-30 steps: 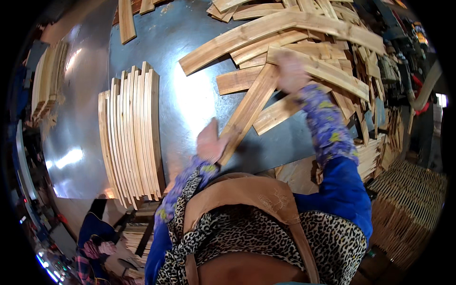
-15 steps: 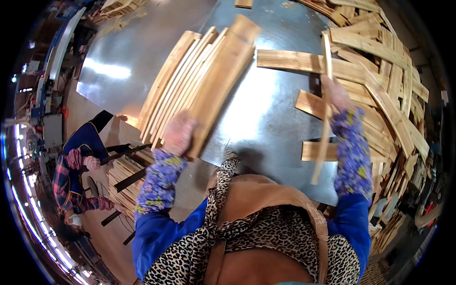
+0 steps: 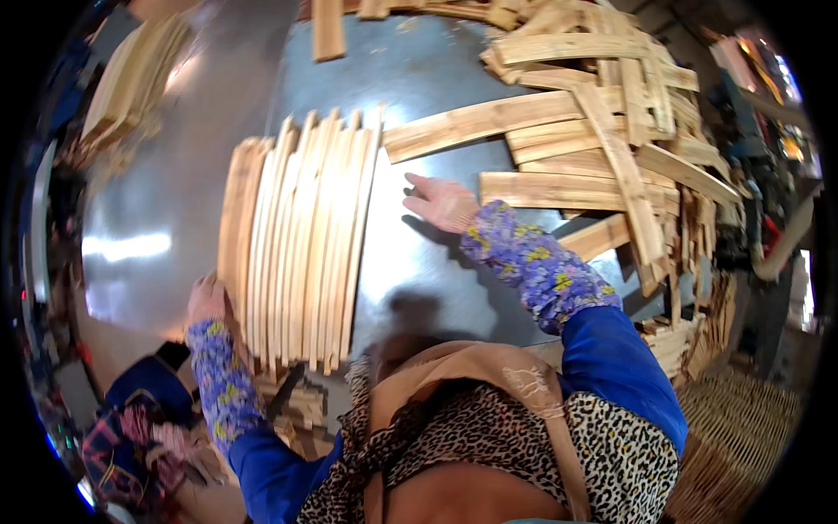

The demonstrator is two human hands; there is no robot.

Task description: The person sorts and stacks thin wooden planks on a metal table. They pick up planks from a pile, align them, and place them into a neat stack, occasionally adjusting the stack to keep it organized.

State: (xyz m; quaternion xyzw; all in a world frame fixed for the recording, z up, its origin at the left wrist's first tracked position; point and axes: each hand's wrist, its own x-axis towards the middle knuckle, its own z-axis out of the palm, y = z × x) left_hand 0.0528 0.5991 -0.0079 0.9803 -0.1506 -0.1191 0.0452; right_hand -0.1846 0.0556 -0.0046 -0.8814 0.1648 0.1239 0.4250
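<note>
A row of wooden slats (image 3: 297, 244) stands packed side by side on the metal table, most of them on edge. My left hand (image 3: 207, 301) lies against the outer left side of the row, near its lower end, fingers stretched along the wood. Out to the right of the row, my right hand (image 3: 441, 203) hovers over the table with fingers apart and nothing in them. Just beyond it a loose slat (image 3: 480, 124) reaches from the pile, its end close to the row's upper right corner.
A big jumbled pile of slats (image 3: 602, 140) covers the table's right side. Stacked boards (image 3: 131, 79) stand at the far left, and a single slat (image 3: 328, 31) lies at the far edge. At lower left a co-worker in a plaid sleeve (image 3: 113, 450) is close to the table (image 3: 131, 288).
My right hand has let go of its slat and moved left toward the row. My left hand has shifted from the slats' near end to the row's left side. The row now stands straighter.
</note>
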